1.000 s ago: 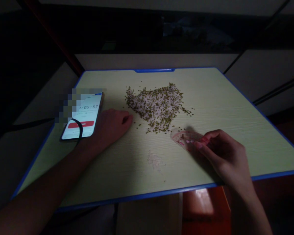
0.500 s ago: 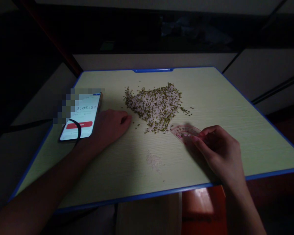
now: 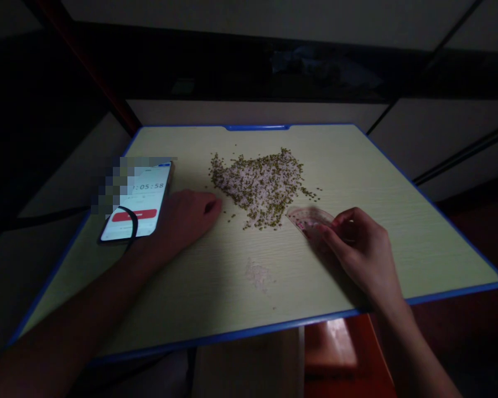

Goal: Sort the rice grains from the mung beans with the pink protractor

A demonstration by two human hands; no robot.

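A pile of mixed green beans and white rice lies in the middle of a pale green table with a blue edge. My right hand pinches a small clear plastic card with red marks, its edge against the pile's near right side. My left hand rests on the table left of the pile, fingers curled in a loose fist with nothing seen in it. A small separate heap of rice grains lies nearer to me.
A phone with a lit timer screen and a red button lies at the left, a black loop across its lower end. A few stray beans are scattered around the pile. The room around the table is dark.
My right hand has slid the card up and left toward the pile's edge. The timer went from 05:57 to 05:58. The left hand has stayed put.
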